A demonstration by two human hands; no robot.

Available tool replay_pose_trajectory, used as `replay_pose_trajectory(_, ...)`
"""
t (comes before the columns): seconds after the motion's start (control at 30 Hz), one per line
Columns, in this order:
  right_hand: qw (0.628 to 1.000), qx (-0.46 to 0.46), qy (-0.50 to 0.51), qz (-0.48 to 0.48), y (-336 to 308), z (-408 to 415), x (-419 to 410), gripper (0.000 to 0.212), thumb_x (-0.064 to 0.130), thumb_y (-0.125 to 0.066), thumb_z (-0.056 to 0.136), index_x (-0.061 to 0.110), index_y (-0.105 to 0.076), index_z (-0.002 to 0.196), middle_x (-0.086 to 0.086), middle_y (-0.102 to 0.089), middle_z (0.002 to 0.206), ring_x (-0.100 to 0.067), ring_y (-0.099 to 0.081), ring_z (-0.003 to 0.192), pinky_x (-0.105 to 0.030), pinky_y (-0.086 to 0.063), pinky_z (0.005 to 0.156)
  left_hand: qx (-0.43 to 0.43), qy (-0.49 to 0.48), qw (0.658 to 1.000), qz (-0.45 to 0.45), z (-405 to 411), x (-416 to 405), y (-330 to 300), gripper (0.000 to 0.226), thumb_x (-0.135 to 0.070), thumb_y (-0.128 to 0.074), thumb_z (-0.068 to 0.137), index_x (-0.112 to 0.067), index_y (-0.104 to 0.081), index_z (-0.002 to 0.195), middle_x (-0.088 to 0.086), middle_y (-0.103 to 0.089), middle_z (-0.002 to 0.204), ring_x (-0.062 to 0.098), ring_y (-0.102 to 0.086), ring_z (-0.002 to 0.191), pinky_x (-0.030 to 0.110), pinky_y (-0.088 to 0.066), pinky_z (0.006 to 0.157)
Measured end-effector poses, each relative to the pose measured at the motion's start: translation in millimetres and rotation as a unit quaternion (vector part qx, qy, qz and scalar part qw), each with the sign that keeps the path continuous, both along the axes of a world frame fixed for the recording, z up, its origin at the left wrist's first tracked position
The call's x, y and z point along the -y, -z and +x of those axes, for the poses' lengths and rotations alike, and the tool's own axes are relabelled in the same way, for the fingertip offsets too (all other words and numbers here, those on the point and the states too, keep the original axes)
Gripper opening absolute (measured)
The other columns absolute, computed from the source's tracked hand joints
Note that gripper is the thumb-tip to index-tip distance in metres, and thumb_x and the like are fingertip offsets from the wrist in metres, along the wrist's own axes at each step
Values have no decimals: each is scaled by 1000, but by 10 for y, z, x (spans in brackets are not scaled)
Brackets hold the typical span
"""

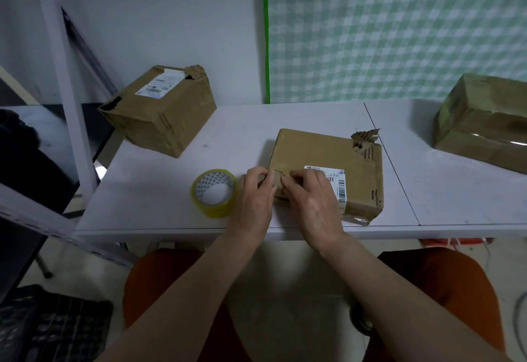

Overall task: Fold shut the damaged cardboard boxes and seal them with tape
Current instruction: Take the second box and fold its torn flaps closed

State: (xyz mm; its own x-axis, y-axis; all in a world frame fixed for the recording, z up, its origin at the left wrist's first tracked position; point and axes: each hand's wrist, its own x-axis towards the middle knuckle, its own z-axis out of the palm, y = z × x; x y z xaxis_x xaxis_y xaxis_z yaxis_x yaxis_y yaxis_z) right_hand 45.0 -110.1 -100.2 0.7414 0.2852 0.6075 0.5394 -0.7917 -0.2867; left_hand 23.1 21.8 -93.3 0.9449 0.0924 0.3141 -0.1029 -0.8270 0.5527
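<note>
Brown corrugated cardboard, torn at its far right corner, makes up the flat box (319, 156) that lies on the white table (159, 190) just in front of the person, its near right corner reaching almost to the table's front edge. Both hands work at the box's near left corner. The left hand (253, 193) has its fingers curled and pinches the ragged cardboard edge there; the right hand (309, 199) lies over the box top with fingers bent, pressing or pinching the same torn edge beside the white shipping label (338, 183). The fingertips of the two hands nearly meet.

A roll of clear yellowish packing tape (214, 193) stands on the table just left of the left hand, close to it but apart. Left of the roll and toward the front edge the tabletop is bare.

A taller damaged box (159, 111) sits at the far left corner of the table, overhanging the left edge, its top corners ripped. At the far right a third box (482, 125), glossy with tape wrap, rests on the adjoining table panel, well apart from the hands; a seam (390, 159) runs between the panels just right of the flat box. A white metal rack post (65, 91) rises beside the table's left edge. A green checked curtain (399, 31) hangs behind the table.
</note>
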Motion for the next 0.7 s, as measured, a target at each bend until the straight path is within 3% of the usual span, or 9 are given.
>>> replay_pose_trajectory(0.1,1000,1,0,-17,11,17,6,24,11,-69,83,10,-67,106,-12,-59,101,-27,-50,92,-34,-42,78,15,5,1000,26,19,13,57,36,-14,-45,97,-1,-53,130,19,-52,132,35,-52,117,33,-44,98)
replay_pose_trajectory(0.13,1000,1,1,-18,15,31,11,24,10,-68,83,10,-67,107,-12,-59,101,-27,-50,92,-34,-43,78,14,5,999,41,34,20,95,38,-15,-48,96,0,-53,130,20,-56,127,37,-56,110,40,-50,92)
replay_pose_trajectory(0.2,1000,2,0,-13,24,63,33,24,10,-66,83,9,-66,108,-12,-59,102,-28,-50,92,-35,-43,79,6,-9,999,47,58,37,89,41,-22,-45,96,-1,-56,129,18,-63,110,35,-60,93,41,-56,75)
replay_pose_trajectory(0.27,1000,-2,-15,-11,15,99,72,26,10,-64,84,8,-66,110,-13,-60,103,-28,-51,93,-36,-43,80,11,-17,998,51,34,64,36,42,-22,-48,96,-3,-53,133,18,-63,102,35,-59,89,41,-54,71)
replay_pose_trajectory(0.37,1000,-14,-26,4,-30,128,154,29,17,-59,90,6,-61,117,-14,-59,109,-28,-48,101,-42,-43,89,-55,-22,998,19,-26,103,16,57,-23,-52,97,-10,-31,148,17,-55,118,31,-53,104,41,-48,84)
replay_pose_trajectory(0.43,1000,-12,18,-7,-48,103,212,32,24,-58,91,6,-60,117,-15,-57,116,-30,-44,111,-48,-35,104,-83,-31,996,2,-108,131,33,62,-29,-50,97,-14,-23,151,12,-52,127,28,-50,113,41,-47,90)
replay_pose_trajectory(0.53,995,-23,99,-24,-26,13,251,34,33,-63,86,10,-61,111,-17,-52,125,-34,-40,121,-55,-15,114,-58,-38,997,20,-220,171,35,55,-25,-54,95,-14,-35,146,8,-55,128,25,-51,115,41,-48,92)
replay_pose_trajectory(0.7,986,-53,151,-49,21,-104,272,47,32,-70,79,13,-57,119,-20,-41,139,-37,-25,135,-66,-11,109,14,-44,999,-23,33,100,-190,59,11,-52,81,-5,-46,137,11,-47,140,27,-40,129,38,-35,109)
